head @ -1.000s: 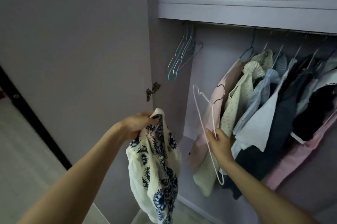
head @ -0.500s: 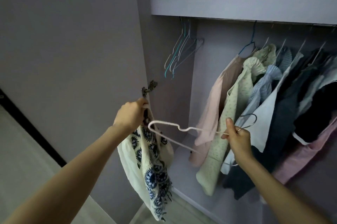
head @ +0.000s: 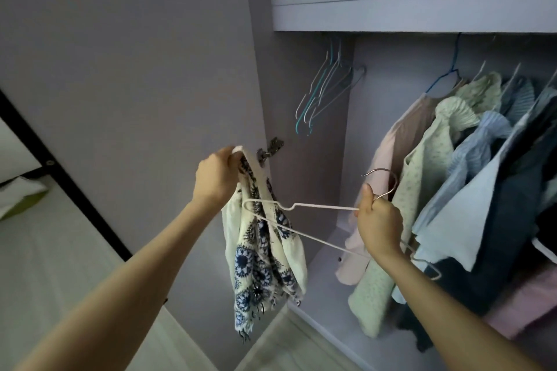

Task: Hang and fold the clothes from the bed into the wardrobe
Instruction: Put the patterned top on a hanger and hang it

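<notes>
The left hand (head: 217, 177) is gripping a cream blouse with blue print (head: 265, 253) by its bunched top, so the garment is hanging straight down beside the wardrobe door. The right hand (head: 378, 226) is clasping a white wire hanger (head: 301, 221) near its hook. The hanger is lying nearly level, with its far shoulder tip pointing left and overlapping the blouse just below the left hand.

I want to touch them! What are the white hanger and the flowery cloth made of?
The white hanger looks like thin metal wire with a white coating; its bare hook shines silver. The flowery cloth seems soft, thin fabric, maybe cotton: it droops in folds from the left hand.
</notes>
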Motion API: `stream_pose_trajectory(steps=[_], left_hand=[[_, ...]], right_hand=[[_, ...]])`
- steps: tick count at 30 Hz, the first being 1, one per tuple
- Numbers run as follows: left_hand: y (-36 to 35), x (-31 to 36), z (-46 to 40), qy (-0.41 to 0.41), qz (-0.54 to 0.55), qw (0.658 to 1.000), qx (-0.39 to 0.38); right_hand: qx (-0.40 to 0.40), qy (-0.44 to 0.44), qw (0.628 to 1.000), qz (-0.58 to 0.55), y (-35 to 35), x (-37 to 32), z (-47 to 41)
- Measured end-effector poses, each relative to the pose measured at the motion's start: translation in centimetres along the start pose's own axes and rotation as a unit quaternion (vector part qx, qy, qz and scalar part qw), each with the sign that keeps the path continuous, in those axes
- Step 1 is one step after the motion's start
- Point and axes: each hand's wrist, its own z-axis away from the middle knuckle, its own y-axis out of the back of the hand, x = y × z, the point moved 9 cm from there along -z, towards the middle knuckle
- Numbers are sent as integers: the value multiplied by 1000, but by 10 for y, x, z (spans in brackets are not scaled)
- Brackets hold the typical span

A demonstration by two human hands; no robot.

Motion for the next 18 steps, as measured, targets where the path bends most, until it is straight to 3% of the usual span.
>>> stream_pose_trajectory(steps=[2,4,8,12,18], left_hand=[[-8,-16,-2,99,172,980,-29],[-7,-23,-4,142,223,964,-16],[4,-12,-11,58,74,995,16],[-2,3,-12,-26,-81,996,-11],[-20,30,5,-42,-109,992,-40]], right_hand=[[-4,12,1000,28,-3,-3,-3],[-13,17,999,47,-6,-2,-6],[3,17,998,66,1,0,-11],[-38,19,998,43,-4,1,-10],[-37,45,995,79,-20,-26,9]])
